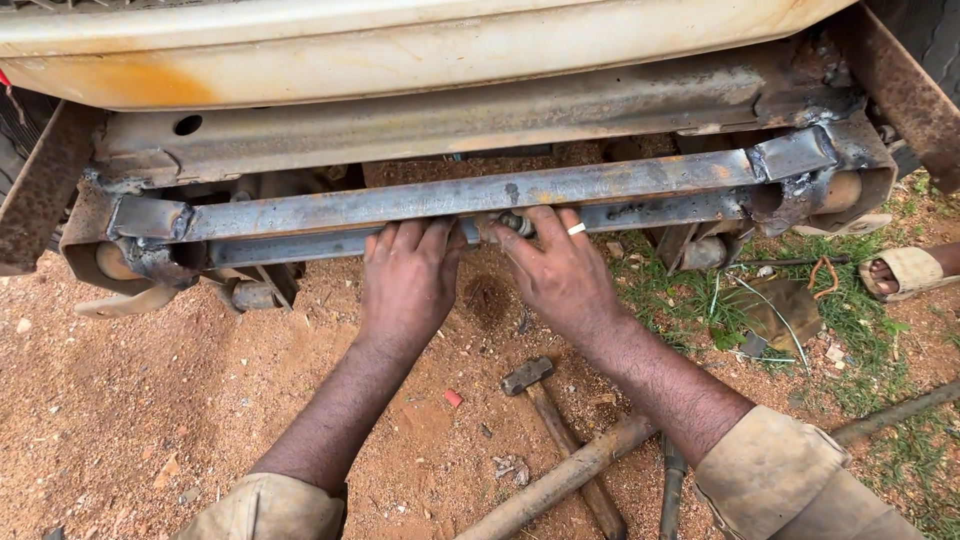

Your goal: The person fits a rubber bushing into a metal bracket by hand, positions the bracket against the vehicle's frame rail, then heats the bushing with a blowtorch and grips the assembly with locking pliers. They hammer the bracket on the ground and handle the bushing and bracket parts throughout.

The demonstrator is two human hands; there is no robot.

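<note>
A long rusty steel crossbar (640, 180) runs under the cream body of a vehicle (400, 50), welded to brackets at both ends. My left hand (405, 280) reaches up under the bar's lower rail, fingers curled on its edge. Just to its right, my right hand (560, 270), with a ring on one finger, pinches a small metal bolt or nut (512, 222) at the bar's underside. Both hands meet near the middle of the bar.
A hammer (540, 395) with a wooden handle lies on the red dirt below my hands, beside a long wooden stick (560, 480) and a dark metal rod (672, 490). Grass grows at the right, where another person's sandalled foot (905, 270) stands.
</note>
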